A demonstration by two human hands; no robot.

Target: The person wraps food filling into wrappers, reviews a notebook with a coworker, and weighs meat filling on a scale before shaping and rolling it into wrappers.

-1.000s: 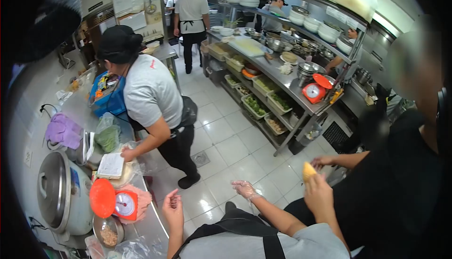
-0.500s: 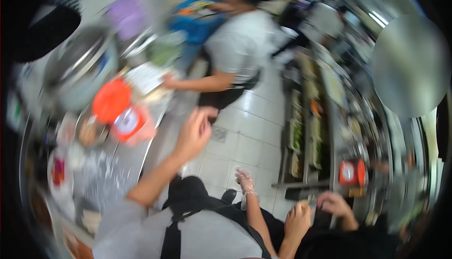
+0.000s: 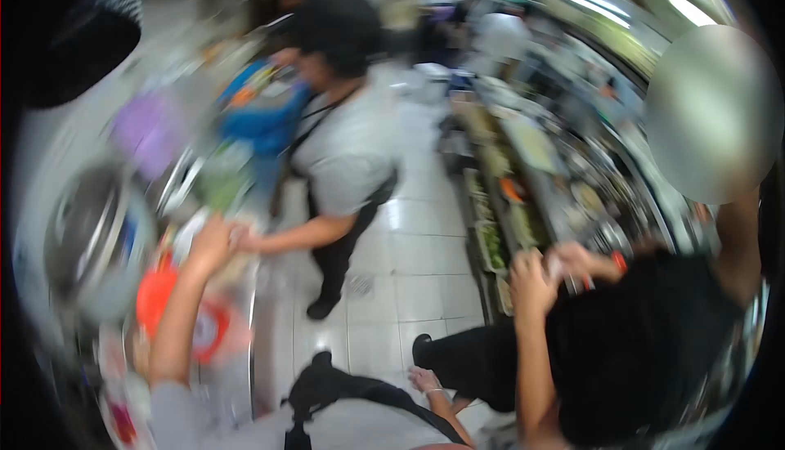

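At ten o'clock, the left hand [image 3: 213,246] is beside a blurred white item [image 3: 190,228], probably light, best edge-held. I can't tell the grip.

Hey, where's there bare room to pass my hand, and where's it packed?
There's open space above the tiled floor, between the grey-shirted co-worker and the food trays. The left-side counter is crowded: lidded pot, orange scale, blue bin, with your left hand close to the co-worker's hand. Blur hides any smaller gaps there.
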